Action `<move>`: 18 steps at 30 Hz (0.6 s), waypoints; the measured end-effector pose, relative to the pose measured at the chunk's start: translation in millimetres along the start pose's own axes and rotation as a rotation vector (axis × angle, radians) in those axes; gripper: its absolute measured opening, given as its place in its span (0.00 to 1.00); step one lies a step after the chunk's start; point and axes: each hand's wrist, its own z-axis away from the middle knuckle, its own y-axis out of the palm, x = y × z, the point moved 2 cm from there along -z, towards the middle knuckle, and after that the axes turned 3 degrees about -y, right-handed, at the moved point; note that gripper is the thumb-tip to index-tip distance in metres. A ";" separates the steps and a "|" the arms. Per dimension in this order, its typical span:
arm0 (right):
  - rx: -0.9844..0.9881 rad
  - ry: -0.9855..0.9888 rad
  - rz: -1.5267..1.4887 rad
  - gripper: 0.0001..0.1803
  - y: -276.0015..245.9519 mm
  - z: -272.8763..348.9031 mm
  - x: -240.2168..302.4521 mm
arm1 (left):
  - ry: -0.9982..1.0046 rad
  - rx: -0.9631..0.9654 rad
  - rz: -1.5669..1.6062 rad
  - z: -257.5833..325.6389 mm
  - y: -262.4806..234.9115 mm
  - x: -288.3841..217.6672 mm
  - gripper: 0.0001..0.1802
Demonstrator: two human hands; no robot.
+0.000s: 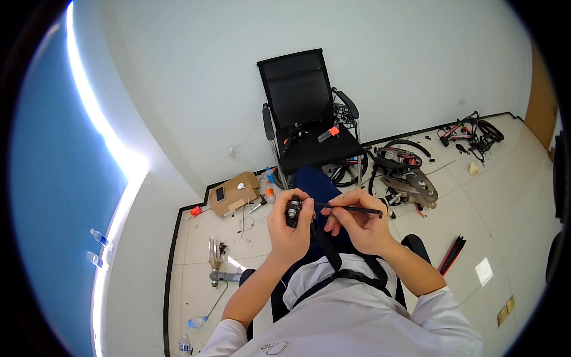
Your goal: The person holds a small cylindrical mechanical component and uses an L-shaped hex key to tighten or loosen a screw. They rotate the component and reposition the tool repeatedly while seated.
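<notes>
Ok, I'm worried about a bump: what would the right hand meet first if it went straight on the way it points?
Probably the left hand, which grips a black part; the right hand points leftward toward it, though depth is unclear.

Smooth matt rod (pixel 366 210), part (pixel 293 208) with shiny metal, cloth shirt (pixel 357 306), glossy tiled floor (pixel 476 221), matt cardboard (pixel 231 206), mesh-like chair (pixel 295 83), clear plastic bottle (pixel 184 345), smooth matt wall (pixel 410 59)
</notes>
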 end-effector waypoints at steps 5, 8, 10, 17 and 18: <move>-0.010 0.211 -0.075 0.08 -14.2 0.9 4.0 | 0.208 0.037 -0.167 3.6 7.5 -9.4 0.06; -0.002 0.305 -0.113 0.08 -18.9 0.8 2.2 | 0.432 0.036 -0.276 2.7 9.7 -17.4 0.09; -0.002 0.372 -0.194 0.10 -19.6 1.0 2.9 | 0.527 0.056 -0.296 2.0 8.3 -17.6 0.11; 0.012 0.286 -0.161 0.10 -24.5 3.3 3.1 | 0.564 0.125 -0.270 0.6 10.2 -21.3 0.13; 0.015 0.268 -0.143 0.09 -24.9 3.5 3.4 | 0.552 0.127 -0.255 1.1 10.2 -21.1 0.13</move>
